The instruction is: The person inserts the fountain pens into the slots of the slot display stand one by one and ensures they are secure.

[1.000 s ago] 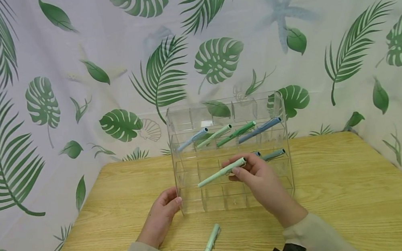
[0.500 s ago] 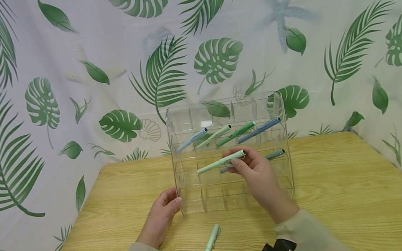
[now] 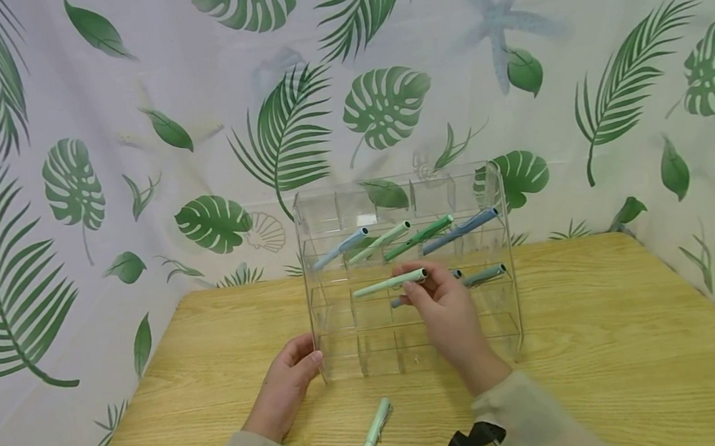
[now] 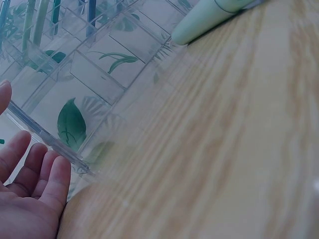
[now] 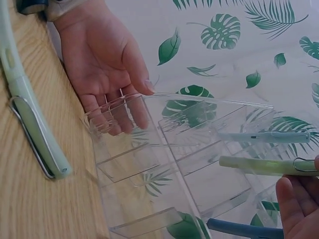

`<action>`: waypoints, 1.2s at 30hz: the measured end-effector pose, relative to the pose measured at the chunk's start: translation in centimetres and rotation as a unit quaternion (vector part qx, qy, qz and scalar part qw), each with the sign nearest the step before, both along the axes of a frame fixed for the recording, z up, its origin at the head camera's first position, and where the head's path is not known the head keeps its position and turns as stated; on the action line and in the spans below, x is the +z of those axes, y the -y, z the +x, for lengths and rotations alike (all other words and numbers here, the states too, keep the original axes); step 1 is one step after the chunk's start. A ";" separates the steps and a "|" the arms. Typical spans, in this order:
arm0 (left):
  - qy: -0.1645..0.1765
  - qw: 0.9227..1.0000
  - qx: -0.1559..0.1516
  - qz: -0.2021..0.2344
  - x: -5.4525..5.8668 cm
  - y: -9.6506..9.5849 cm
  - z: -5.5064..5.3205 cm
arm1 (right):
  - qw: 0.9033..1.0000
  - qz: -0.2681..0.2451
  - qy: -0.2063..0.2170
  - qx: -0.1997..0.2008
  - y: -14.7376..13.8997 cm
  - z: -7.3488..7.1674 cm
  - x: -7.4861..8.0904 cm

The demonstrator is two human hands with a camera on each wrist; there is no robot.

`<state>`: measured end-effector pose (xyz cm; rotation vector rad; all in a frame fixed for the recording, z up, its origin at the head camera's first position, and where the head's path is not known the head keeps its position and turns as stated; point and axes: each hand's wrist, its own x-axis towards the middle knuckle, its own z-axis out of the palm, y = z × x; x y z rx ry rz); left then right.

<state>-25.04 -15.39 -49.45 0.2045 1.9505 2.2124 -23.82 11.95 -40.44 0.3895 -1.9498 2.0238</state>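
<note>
My right hand [image 3: 449, 318] pinches a light green pen [image 3: 379, 285] between thumb and fingers, nearly level, in front of a clear acrylic pen rack [image 3: 379, 354]. The pen's dark-ended cap points right; its other end lies over the rack's left part. In the right wrist view the pen's clip [image 5: 305, 164] faces the fingers. My left hand [image 3: 289, 380] holds the rack's lower left side, thumb at the front edge and fingers behind it. A blue-grey pen [image 3: 397, 303], partly hidden by my right hand, and a teal-grey pen [image 3: 487, 275] lie in a middle tier.
Across an upper tier lie light blue [image 3: 340, 248], pale green [image 3: 380, 242], green [image 3: 420, 237] and blue [image 3: 460, 231] pens. Another light green pen [image 3: 372, 437] rests on the wooden table [image 3: 602, 343] near its front. A leaf-printed cloth [image 3: 377, 20] hangs behind.
My right hand has moved up and slightly left with the light green pen, which has swung closer to level. My left hand keeps its place on the rack.
</note>
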 end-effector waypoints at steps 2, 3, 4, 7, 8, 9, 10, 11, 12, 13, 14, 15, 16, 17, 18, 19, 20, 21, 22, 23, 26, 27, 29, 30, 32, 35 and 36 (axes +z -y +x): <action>-0.002 1.000 0.001 0.000 0.0 0.0 0.0 | 1.000 0.010 0.004 -0.005 0.2 -0.1 -0.2; -0.003 1.000 0.001 0.001 0.0 0.0 0.1 | 1.000 0.014 0.006 -0.008 0.3 -0.1 -0.2; -0.004 1.000 0.001 0.002 0.1 0.0 0.1 | 1.000 0.022 0.007 -0.011 0.4 -0.1 -0.3; -0.004 1.000 0.002 0.005 0.2 0.0 0.1 | 0.999 0.038 0.012 -0.017 0.7 -0.2 -0.5; -0.004 1.000 0.002 0.006 0.2 0.0 0.1 | 0.999 0.044 0.015 -0.019 0.8 -0.2 -0.5; -0.003 1.000 0.002 0.007 0.3 0.0 0.1 | 0.998 0.052 0.018 -0.022 0.9 -0.2 -0.6; -0.003 1.000 0.002 0.008 0.3 0.0 0.1 | 0.997 0.063 0.021 -0.026 1.0 -0.2 -0.6; -0.003 1.000 0.001 0.007 0.3 0.0 0.1 | 0.997 0.073 0.023 -0.029 1.1 -0.2 -0.6; -0.003 1.000 0.001 0.005 0.3 0.0 0.1 | 0.996 0.084 0.023 -0.032 1.2 -0.2 -0.6; -0.004 1.000 0.000 0.003 0.2 0.0 0.1 | 0.995 0.093 0.022 -0.035 1.3 -0.2 -0.6; -0.004 1.000 0.000 0.001 0.2 0.1 0.1 | 0.994 0.104 0.019 -0.039 1.4 -0.2 -0.6; -0.005 1.000 -0.001 0.000 0.2 0.1 0.1 | 0.992 0.115 0.015 -0.043 1.6 -0.2 -0.6; -0.005 1.000 -0.001 -0.002 0.3 0.1 0.1 | 0.991 0.125 0.010 -0.046 1.7 -0.2 -0.6; -0.005 1.000 -0.002 -0.003 0.3 0.1 0.2 | 0.990 0.133 0.004 -0.049 1.7 -0.3 -0.6; -0.005 1.000 -0.002 -0.003 0.3 0.1 0.2 | 0.988 0.144 -0.002 -0.053 1.8 -0.3 -0.7; -0.006 1.000 -0.002 -0.003 0.3 0.1 0.2 | 0.986 0.155 -0.007 -0.057 1.9 -0.4 -0.7; -0.005 1.000 -0.002 -0.003 0.3 0.1 0.2 | 0.984 0.167 -0.014 -0.062 1.9 -0.4 -0.7; -0.004 1.000 -0.001 -0.002 0.3 0.1 0.2 | 0.981 0.179 -0.021 -0.068 2.0 -0.5 -0.8; -0.004 1.000 -0.001 -0.002 0.3 0.1 0.2 | 0.979 0.190 -0.028 -0.073 2.0 -0.6 -0.8; -0.004 1.000 0.000 -0.002 0.3 0.1 0.2 | 0.976 0.201 -0.036 -0.078 2.0 -0.6 -0.8; -0.004 1.000 0.001 -0.001 0.2 0.1 0.2 | 0.970 0.221 -0.053 -0.088 2.0 -0.8 -0.9; -0.004 1.000 0.001 -0.001 0.2 0.1 0.2 | 0.969 0.226 -0.056 -0.089 2.0 -0.8 -0.9; -0.005 1.000 0.002 0.000 0.2 0.1 0.1 | 0.967 0.231 -0.059 -0.087 2.0 -0.9 -0.8; -0.006 1.000 0.002 -0.001 0.2 0.1 0.1 | 0.967 0.231 -0.059 -0.085 2.0 -0.9 -0.8; -0.007 1.000 0.002 0.000 0.2 0.1 0.1 | 0.969 0.228 -0.055 -0.078 1.9 -0.8 -0.7; -0.007 1.000 0.000 -0.002 0.2 0.0 0.1 | 0.975 0.207 -0.043 -0.064 1.6 -0.7 -0.7; -0.007 1.000 0.000 -0.004 0.2 0.0 0.1 | 0.978 0.198 -0.038 -0.058 1.5 -0.7 -0.7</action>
